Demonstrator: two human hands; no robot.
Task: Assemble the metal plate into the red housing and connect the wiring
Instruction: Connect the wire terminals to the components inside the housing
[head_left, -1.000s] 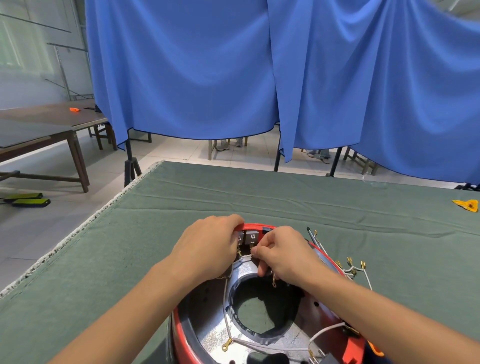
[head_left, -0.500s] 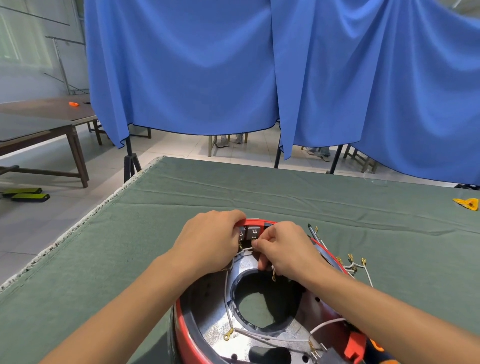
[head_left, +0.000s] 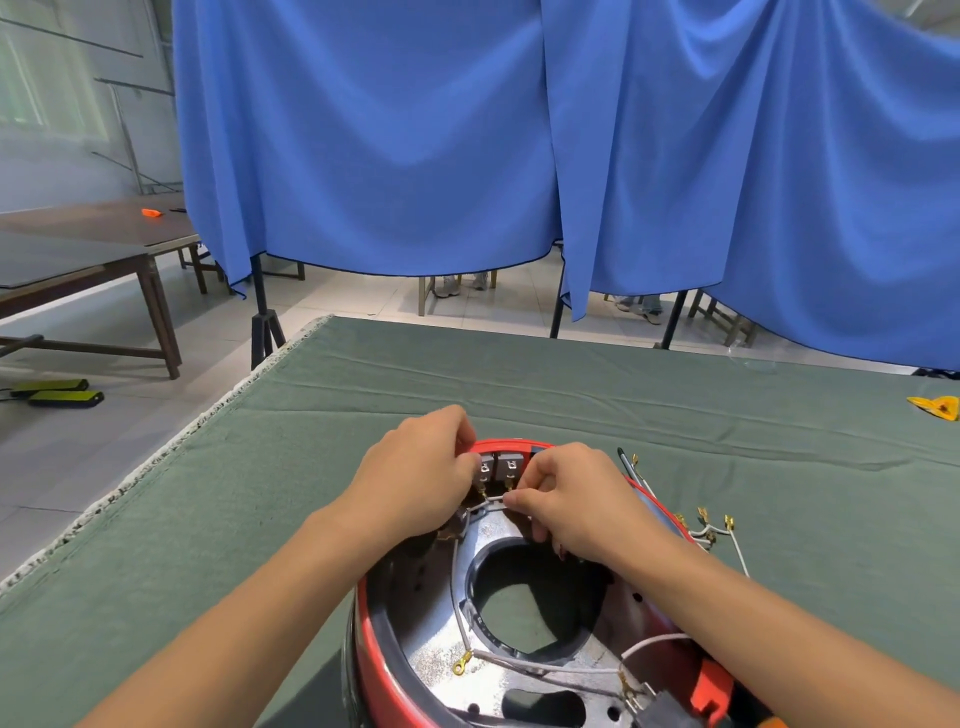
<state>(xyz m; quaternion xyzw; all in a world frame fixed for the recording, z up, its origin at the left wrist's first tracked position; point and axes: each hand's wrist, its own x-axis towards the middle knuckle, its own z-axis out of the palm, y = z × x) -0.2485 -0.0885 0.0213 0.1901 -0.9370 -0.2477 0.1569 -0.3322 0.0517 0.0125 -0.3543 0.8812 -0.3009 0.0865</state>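
Observation:
The round red housing (head_left: 374, 654) lies on the green cloth near me, with the shiny metal plate (head_left: 441, 654) and its large centre hole seated inside. Two grey terminal blocks (head_left: 506, 464) sit at the housing's far rim. My left hand (head_left: 415, 478) is curled at the far rim beside the left block; what its fingers hold is hidden. My right hand (head_left: 566, 499) pinches a thin white wire (head_left: 492, 500) just below the blocks. Another white wire with a brass ring terminal (head_left: 461, 664) lies across the plate.
Loose white wires with brass terminals (head_left: 714, 525) and a dark pen-like tool (head_left: 626, 462) lie right of the housing. A yellow object (head_left: 935, 406) sits at the far right. The green table (head_left: 571, 384) ends at the left edge; blue curtains hang behind.
Both hands stay at the far rim by the terminal blocks. My right hand has shifted slightly, its fingertips now pinching the wire below the blocks.

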